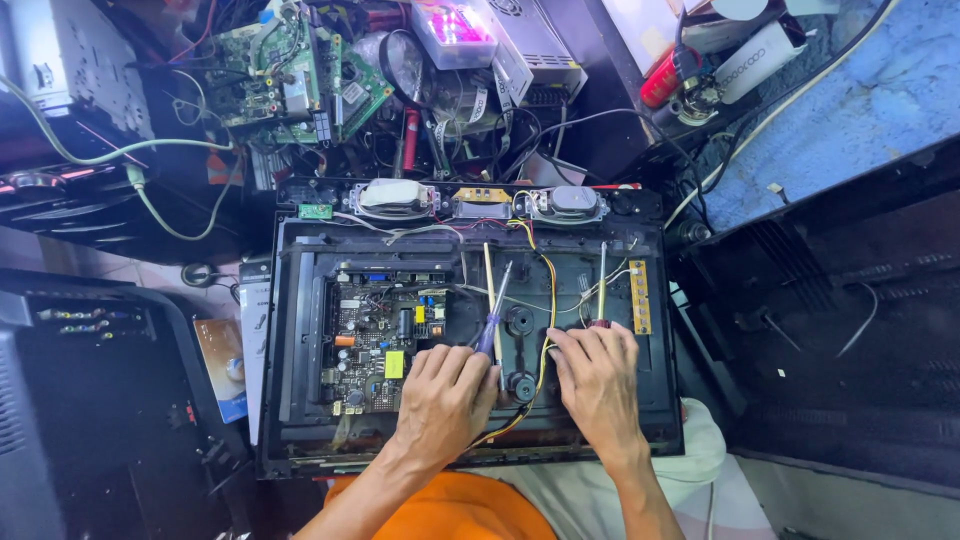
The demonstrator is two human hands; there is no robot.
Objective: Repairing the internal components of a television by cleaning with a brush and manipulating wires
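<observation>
2 hands work inside the opened chassis (300, 330), near its front edge: left hand (445, 395) gripping a purple-handled screwdriver (494, 315), right hand (598, 380) pinching a red-handled one (601, 290); clutter crowds beyond.

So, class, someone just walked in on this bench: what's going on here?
A person works inside an opened flat-screen set lying back-up. The left hand holds a purple-handled screwdriver beside the circuit board. The right hand rests on the metal back near yellow wires, at a red-handled tool. Loose boards clutter the bench behind.
</observation>
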